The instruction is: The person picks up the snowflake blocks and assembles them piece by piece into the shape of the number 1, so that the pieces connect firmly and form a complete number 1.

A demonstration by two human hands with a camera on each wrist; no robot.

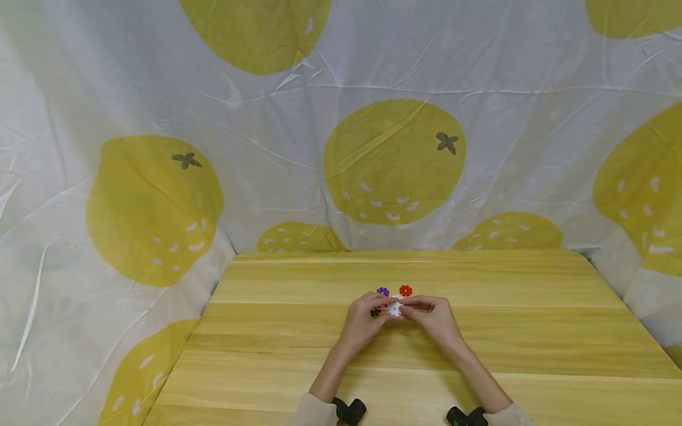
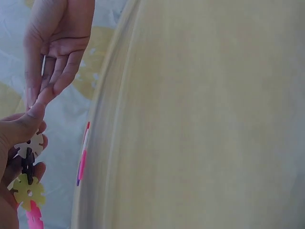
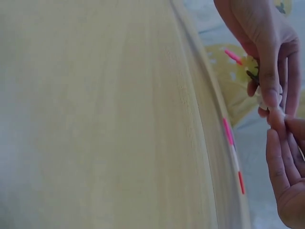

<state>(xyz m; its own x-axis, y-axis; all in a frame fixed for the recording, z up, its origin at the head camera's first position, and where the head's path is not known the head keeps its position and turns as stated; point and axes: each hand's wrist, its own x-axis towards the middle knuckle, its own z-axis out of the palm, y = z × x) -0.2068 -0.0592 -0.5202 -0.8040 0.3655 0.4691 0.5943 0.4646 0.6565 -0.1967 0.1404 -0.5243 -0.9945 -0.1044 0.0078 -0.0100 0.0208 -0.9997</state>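
Note:
My left hand (image 1: 362,321) pinches a linked chain of notched plastic snowflake discs. In the left wrist view it holds a white disc (image 2: 31,145), joined to a black disc (image 2: 28,164), a yellow disc (image 2: 29,192) and a pink disc (image 2: 34,215). My right hand (image 1: 436,319) meets the left fingertips, its thumb and finger pinching the edge of a white piece (image 1: 395,309). Fingers mostly cover that joint in both wrist views. Just beyond the hands, a purple disc (image 1: 382,291) and a red disc (image 1: 405,290) lie on the table.
The wooden table (image 1: 266,355) reaches back to a lemon-patterned cloth (image 1: 282,148). In the right wrist view, a pink disc (image 3: 227,131) and a white disc (image 3: 235,157) also lie on the tabletop. Black wrist devices (image 1: 350,410) sit at both cuffs.

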